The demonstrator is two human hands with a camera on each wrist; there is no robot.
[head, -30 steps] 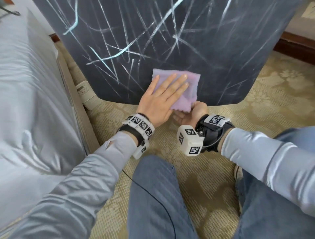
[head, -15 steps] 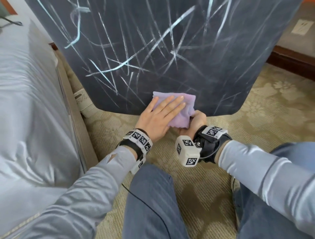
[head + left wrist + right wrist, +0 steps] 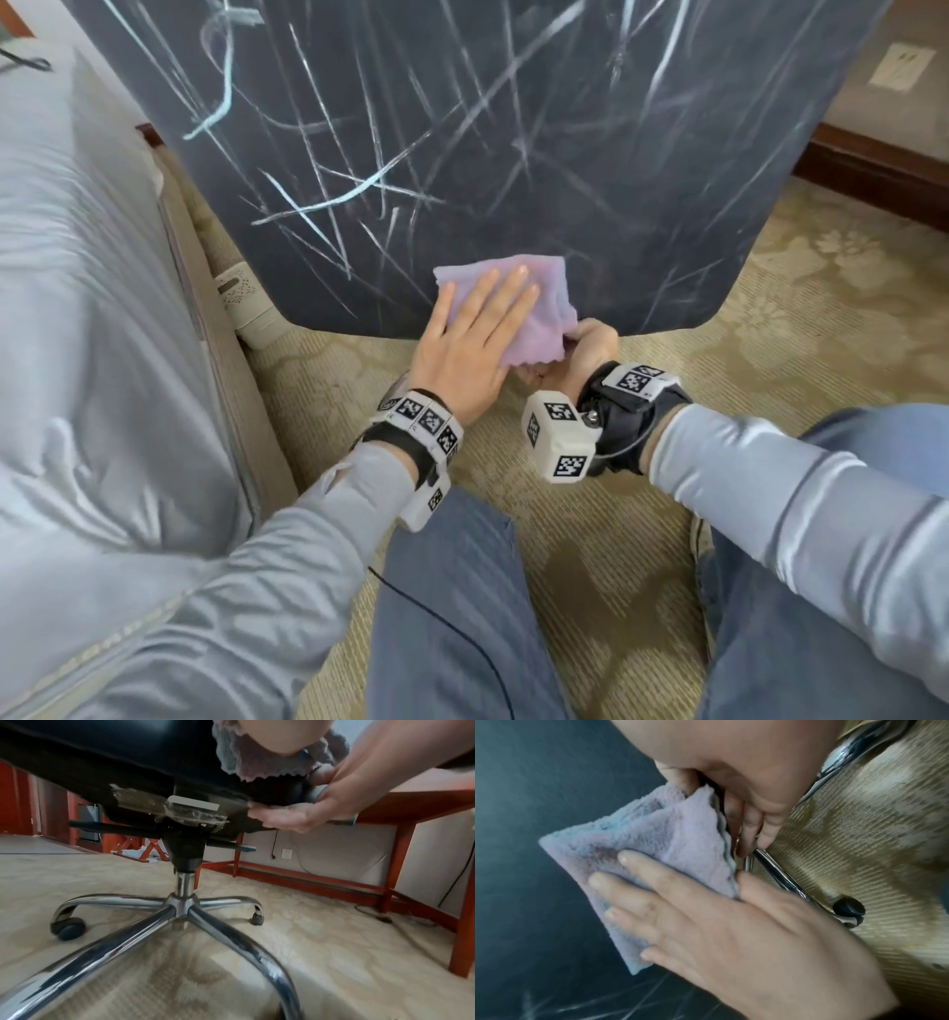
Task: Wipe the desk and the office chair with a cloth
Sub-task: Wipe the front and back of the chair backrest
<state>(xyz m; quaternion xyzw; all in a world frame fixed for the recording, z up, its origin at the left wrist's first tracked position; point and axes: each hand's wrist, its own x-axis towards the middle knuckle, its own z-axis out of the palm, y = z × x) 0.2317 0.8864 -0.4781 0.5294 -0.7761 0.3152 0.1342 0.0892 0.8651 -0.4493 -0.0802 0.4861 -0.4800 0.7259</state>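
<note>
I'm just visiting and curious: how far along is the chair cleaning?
Little looks done: the chair seat is covered in pale streaks. In hand: the left hand presses the purple cloth flat near the seat's front edge, while the right hand grips that edge. Left: nearly all the seat; the desk's state isn't visible.

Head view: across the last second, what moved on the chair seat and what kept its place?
The flat left hand slid the folded lilac cloth toward the near front edge of the scratched black leather chair seat, so the cloth now overhangs it. The right hand kept gripping that edge beside the cloth. White streaks remain.
</note>
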